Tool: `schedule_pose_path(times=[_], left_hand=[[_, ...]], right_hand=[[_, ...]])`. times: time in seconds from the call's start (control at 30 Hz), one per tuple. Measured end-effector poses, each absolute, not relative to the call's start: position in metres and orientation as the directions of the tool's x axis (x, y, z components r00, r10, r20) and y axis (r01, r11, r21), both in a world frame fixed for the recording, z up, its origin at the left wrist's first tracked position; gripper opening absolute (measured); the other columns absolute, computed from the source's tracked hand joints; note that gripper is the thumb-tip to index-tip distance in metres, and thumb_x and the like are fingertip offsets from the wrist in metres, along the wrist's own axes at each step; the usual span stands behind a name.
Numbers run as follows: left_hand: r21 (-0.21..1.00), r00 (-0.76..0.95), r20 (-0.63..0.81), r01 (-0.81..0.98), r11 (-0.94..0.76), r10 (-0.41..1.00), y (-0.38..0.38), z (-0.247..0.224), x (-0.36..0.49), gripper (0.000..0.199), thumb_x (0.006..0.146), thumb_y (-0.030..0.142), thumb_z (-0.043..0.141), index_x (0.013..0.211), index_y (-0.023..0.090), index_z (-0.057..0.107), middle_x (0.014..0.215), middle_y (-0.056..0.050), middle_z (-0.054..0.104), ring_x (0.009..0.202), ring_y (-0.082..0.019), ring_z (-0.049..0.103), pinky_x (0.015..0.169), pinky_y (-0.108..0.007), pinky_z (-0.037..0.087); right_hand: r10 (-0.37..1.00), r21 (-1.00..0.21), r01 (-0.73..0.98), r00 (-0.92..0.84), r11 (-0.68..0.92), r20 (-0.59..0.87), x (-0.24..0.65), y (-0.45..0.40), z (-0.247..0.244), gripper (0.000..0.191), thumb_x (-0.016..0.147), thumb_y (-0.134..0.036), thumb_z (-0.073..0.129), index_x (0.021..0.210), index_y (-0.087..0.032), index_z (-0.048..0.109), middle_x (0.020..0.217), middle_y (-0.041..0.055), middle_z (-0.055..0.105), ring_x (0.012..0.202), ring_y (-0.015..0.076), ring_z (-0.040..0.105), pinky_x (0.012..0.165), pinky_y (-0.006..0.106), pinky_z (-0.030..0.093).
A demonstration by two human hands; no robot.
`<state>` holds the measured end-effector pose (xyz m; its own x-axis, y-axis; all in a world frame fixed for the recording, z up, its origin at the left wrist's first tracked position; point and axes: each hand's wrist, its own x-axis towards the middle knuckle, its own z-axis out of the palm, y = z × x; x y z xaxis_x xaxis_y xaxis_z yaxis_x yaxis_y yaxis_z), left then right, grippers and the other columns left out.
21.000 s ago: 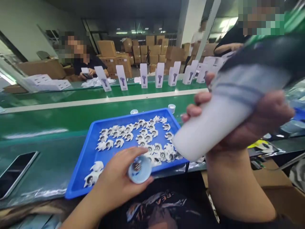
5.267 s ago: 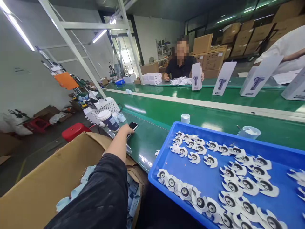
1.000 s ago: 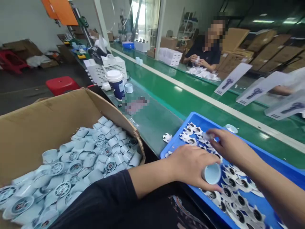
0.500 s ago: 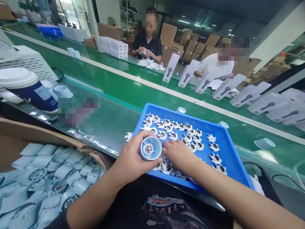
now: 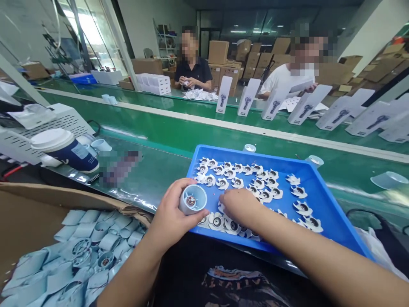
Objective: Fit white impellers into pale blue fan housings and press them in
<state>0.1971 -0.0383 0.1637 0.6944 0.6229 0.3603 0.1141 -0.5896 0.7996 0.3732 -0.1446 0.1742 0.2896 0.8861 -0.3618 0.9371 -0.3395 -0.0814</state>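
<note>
Head view: the left hand (image 5: 171,215) is wrapped around a pale blue cylindrical housing (image 5: 192,199), its open mouth turned up toward the camera so the small motor hub inside shows; it is held just over the near-left corner of the blue tray (image 5: 322,194), which sits at the near edge of the green worktop (image 5: 166,136); the right hand (image 5: 238,207) lies palm-down in the tray, fingers curled low among the white impellers (image 5: 252,179), but whether it has one pinched I cannot tell, since the fingertips are hidden under the hand; the impellers lie mostly along the tray's far-left part and its near edge, with a few toward the right.

The step in hand looks like picking an impeller to go into the housing; the next move would call for lifting one piece clear of its neighbours, turning its hub toward the open mouth and seating it squarely on the hub within.

To the left, off the worktop's near edge, an open cardboard box (image 5: 41,200) holds many more housings; a lidded cup (image 5: 64,149) stands toward the left end; white product boxes (image 5: 223,94) stand along the far edge, where two other people sit.
</note>
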Motion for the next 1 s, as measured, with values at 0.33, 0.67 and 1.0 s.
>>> schedule_pose_path(times=[0.33, 0.67, 1.0], left_hand=[[0.576, 0.834, 0.400, 0.095, -0.812, 0.381, -0.064, 0.174, 0.217, 0.051, 0.071, 0.033, 0.081, 0.115, 0.023, 0.057, 0.111, -0.005, 0.069, 0.101, -0.028, 0.065, 0.091, -0.044, 0.049], [0.269, 0.732, 0.658, -0.009, -0.963, 0.177, -0.094, 0.188, 0.234, 0.026, 0.090, 0.025, 0.056, 0.114, 0.019, 0.051, 0.103, -0.008, 0.070, 0.097, -0.025, 0.067, 0.089, -0.039, 0.048], [0.219, 0.714, 0.689, -0.042, -0.975, 0.124, -0.116, 0.197, 0.253, 0.028, 0.091, 0.024, 0.054, 0.118, 0.021, 0.048, 0.106, -0.008, 0.069, 0.099, -0.024, 0.065, 0.092, -0.038, 0.046]], right_hand=[[0.934, -0.911, 0.266, 0.260, -0.315, -0.247, 0.387, -0.193, 0.214, 0.049, 0.079, -0.048, 0.047, 0.110, -0.011, 0.055, 0.083, 0.0068, 0.060, 0.063, 0.0117, 0.055, 0.063, 0.028, 0.052], [0.813, -0.490, 0.867, 0.220, 0.090, 0.539, 0.363, -0.217, 0.215, 0.019, 0.077, -0.009, 0.074, 0.091, -0.021, 0.075, 0.088, 0.0033, 0.051, 0.075, 0.0121, 0.055, 0.068, 0.026, 0.047], [0.787, -0.613, 0.789, 0.355, 0.038, 0.505, 0.369, -0.230, 0.213, 0.011, 0.076, -0.013, 0.077, 0.077, -0.023, 0.071, 0.088, 0.0008, 0.051, 0.075, 0.0121, 0.056, 0.068, 0.028, 0.045]])
